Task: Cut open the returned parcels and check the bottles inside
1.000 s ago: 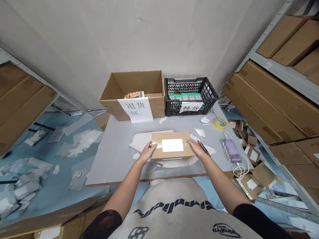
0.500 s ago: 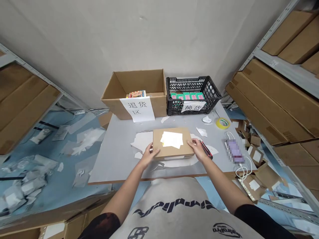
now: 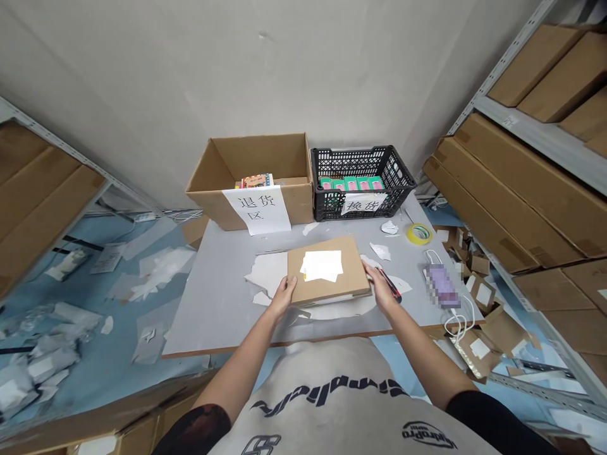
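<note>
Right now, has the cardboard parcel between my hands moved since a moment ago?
Yes. The flat cardboard parcel has turned anticlockwise on the grey table: its far edge now slants more steeply than the table's front edge, where earlier it ran nearly level.

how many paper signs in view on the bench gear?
2. One paper sign hangs on the front of the open cardboard box; the other paper sign is on the front of the black plastic crate.
</note>
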Motion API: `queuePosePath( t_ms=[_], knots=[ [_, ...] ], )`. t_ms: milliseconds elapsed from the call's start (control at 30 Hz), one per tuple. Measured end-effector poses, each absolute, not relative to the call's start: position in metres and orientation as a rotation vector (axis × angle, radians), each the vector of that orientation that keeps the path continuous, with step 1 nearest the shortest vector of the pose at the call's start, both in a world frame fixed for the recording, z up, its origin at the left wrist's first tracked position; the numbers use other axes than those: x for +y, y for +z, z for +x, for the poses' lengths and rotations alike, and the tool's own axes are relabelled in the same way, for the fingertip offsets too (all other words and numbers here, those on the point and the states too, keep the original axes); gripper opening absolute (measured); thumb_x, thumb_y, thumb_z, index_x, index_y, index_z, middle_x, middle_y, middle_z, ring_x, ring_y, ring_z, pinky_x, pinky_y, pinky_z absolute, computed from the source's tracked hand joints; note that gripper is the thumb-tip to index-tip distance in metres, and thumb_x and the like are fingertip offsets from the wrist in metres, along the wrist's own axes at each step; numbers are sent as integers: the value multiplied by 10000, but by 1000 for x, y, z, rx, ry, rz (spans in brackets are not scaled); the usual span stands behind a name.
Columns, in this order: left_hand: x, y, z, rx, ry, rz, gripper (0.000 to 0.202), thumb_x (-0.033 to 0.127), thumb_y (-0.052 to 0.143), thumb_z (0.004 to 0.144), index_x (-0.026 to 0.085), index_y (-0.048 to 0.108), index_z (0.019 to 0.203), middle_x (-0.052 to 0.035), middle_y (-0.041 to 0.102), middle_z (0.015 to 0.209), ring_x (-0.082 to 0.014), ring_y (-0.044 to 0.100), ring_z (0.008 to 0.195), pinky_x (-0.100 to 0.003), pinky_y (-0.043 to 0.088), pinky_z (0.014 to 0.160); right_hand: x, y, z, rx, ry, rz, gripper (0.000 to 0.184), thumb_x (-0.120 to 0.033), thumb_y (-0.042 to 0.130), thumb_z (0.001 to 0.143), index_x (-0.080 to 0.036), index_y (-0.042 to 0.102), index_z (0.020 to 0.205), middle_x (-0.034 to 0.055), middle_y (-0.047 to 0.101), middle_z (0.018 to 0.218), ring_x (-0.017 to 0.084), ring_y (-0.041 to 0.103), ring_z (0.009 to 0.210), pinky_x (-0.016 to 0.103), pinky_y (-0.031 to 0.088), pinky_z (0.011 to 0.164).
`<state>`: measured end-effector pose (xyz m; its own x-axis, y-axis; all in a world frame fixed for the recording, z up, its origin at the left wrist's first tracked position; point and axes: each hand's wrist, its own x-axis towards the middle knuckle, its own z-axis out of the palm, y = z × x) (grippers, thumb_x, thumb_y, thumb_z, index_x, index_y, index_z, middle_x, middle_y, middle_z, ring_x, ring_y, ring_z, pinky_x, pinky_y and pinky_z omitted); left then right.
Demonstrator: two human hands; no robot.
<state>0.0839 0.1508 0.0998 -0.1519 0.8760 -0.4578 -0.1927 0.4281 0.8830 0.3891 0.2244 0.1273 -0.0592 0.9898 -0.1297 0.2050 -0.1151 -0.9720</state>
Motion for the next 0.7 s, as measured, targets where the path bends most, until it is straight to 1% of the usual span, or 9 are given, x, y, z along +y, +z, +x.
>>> queuePosePath(
  t_ms=[67,167,233,300,400,467,533,633,700],
  knots=[
    [158,97,86,1360,943,619,587,629,553,856,250,518,1304,-120,590,1341,-255,596,1186,-393,492,964,228,153,395,-1510,1147,-1384,479,-580,554,855,-333,649,1255,38,579,1323,252,445,1328,449,266,1160],
    [165,103,89,1418,810,636,668,651,561,839,266,461,1376,-129,514,1429,-272,559,1237,-416,482,963,230,189,387,-1847,1069,-1195,394,-493,639,838,-359,680,1206,27,553,1359,259,344,1403,446,215,1188],
    [167,116,89,1443,847,668,714,711,475,850,309,393,1434,-113,436,1497,-284,534,1264,-430,484,952,229,203,372,-1965,1076,-1084,333,-448,663,831,-347,718,1144,34,565,1351,267,368,1387,459,232,1183],
    [169,134,87,1425,939,721,702,751,348,870,360,366,1452,-73,405,1523,-294,522,1274,-440,491,940,230,204,354,-1842,1114,-1092,320,-447,662,829,-315,732,1113,58,557,1361,271,458,1316,467,328,1134],
    [173,161,82,1379,1033,826,664,693,461,867,368,388,1441,-47,484,1467,-292,540,1253,-423,488,959,234,192,331,-1535,1297,-1170,551,-489,693,788,-303,609,1299,86,507,1423,269,525,1249,452,457,1025],
    [176,172,80,1371,1069,848,705,600,624,822,325,408,1434,-71,532,1420,-287,562,1227,-409,476,985,235,184,322,-1465,1499,-1148,733,-510,703,773,-325,453,1436,75,479,1462,267,511,1273,446,469,1013],
    [178,173,79,1351,1106,825,728,535,695,792,281,433,1422,-97,545,1403,-284,574,1211,-400,470,998,234,184,319,-1446,1616,-1129,736,-537,658,806,-341,402,1468,51,460,1487,259,482,1310,445,440,1046],
    [177,159,74,1225,1155,764,653,518,666,820,261,476,1390,-98,551,1395,-266,590,1188,-379,484,975,231,198,320,-1509,1539,-1145,562,-579,533,880,-336,523,1387,19,444,1502,246,406,1375,447,340,1125],
    [173,141,67,1226,1163,673,662,509,657,824,270,454,1407,-95,598,1335,-241,629,1117,-366,502,933,230,207,321,-1650,1506,-1095,475,-576,494,903,-315,635,1274,21,504,1455,239,406,1375,441,280,1157]
  ],
)
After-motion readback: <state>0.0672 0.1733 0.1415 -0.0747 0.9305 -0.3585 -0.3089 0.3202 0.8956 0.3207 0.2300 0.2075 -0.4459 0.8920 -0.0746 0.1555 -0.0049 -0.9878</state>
